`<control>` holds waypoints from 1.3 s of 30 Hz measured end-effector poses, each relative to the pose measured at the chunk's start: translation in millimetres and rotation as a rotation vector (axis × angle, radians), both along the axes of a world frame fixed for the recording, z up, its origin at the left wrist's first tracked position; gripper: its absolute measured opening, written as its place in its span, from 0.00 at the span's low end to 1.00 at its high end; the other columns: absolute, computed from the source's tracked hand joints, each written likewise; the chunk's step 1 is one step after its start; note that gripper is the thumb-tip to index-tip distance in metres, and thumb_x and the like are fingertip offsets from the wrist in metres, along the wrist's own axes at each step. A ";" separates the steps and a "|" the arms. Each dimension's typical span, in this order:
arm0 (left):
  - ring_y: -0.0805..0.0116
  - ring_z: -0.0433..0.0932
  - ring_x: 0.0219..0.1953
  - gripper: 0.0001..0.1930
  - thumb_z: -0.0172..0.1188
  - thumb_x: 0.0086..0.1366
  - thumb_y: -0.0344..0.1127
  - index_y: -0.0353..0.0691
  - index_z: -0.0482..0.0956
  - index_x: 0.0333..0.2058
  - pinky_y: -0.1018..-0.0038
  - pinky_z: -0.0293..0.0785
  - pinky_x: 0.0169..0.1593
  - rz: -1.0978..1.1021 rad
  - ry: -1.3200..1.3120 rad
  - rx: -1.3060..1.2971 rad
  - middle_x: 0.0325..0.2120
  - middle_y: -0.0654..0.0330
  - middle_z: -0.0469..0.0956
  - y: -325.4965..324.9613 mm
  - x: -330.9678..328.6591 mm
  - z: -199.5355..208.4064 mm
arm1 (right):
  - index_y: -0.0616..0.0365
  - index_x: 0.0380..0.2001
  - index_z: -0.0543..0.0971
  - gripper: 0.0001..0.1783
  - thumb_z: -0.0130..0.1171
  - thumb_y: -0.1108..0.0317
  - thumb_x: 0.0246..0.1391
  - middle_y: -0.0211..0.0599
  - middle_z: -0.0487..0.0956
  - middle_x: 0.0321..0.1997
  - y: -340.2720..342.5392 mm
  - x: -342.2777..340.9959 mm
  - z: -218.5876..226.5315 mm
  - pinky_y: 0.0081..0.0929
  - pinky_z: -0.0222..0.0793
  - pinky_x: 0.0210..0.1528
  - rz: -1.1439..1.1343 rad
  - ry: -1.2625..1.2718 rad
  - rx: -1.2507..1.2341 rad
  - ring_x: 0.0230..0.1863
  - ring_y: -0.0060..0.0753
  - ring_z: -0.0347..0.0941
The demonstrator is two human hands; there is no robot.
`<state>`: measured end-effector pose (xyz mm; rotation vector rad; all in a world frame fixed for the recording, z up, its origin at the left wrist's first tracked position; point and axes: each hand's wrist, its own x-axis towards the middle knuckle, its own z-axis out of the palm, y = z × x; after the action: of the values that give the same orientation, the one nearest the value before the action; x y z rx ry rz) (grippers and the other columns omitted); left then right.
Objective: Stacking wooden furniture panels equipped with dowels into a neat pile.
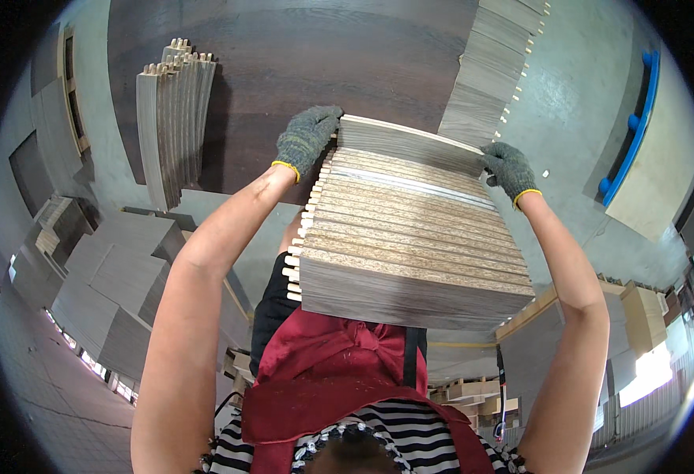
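In front of me a row of grey wood-grain chipboard panels (414,229) stands on edge, packed face to face. Pale wooden dowels (293,272) stick out from their left ends. My left hand (309,138), in a dark grey knitted glove with a yellow cuff, has its fingers closed on the left end of the farthest panel (410,142). At that panel's right end my right hand (511,170), gloved alike, closes its fingers round the corner. The fingertips of both hands are partly hidden behind the panel.
A dark brown board surface (315,55) spreads out beyond the row. On it, a bundle of doweled panels (175,118) stands at the left, and overlapping grey panels (481,87) lie along the right edge. Farther right is a blue-edged cart (639,134). Stacked boards (118,268) sit at left.
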<state>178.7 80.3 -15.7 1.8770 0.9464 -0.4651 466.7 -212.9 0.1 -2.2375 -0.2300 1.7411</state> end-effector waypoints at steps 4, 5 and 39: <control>0.53 0.73 0.55 0.19 0.48 0.66 0.43 0.42 0.78 0.51 0.64 0.67 0.59 -0.099 -0.075 0.049 0.53 0.53 0.75 0.8 -7.1 -4.9 | 0.58 0.42 0.81 0.15 0.61 0.62 0.54 0.29 0.79 0.33 0.8 0.6 -0.2 0.21 0.74 0.31 -0.048 -0.004 0.017 0.27 0.22 0.73; 0.53 0.73 0.55 0.20 0.49 0.66 0.43 0.42 0.79 0.51 0.64 0.67 0.59 -0.125 -0.040 0.070 0.53 0.53 0.75 0.3 -8.0 -5.8 | 0.58 0.42 0.81 0.15 0.61 0.62 0.54 0.30 0.79 0.33 0.3 1.4 -0.9 0.21 0.74 0.31 -0.036 -0.002 0.021 0.28 0.22 0.73; 0.47 0.72 0.54 0.17 0.59 0.57 0.31 0.43 0.77 0.48 0.59 0.68 0.58 -0.700 -0.164 0.373 0.51 0.50 0.76 1.2 -9.6 -6.9 | 0.53 0.43 0.77 0.11 0.56 0.69 0.56 0.32 0.78 0.30 -39.2 18.0 -34.0 0.26 0.74 0.35 -0.223 0.255 0.028 0.29 0.24 0.72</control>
<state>169.1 81.5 -22.6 2.5382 0.2456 -0.5537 484.7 -252.1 -33.8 -1.9126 0.0495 1.8610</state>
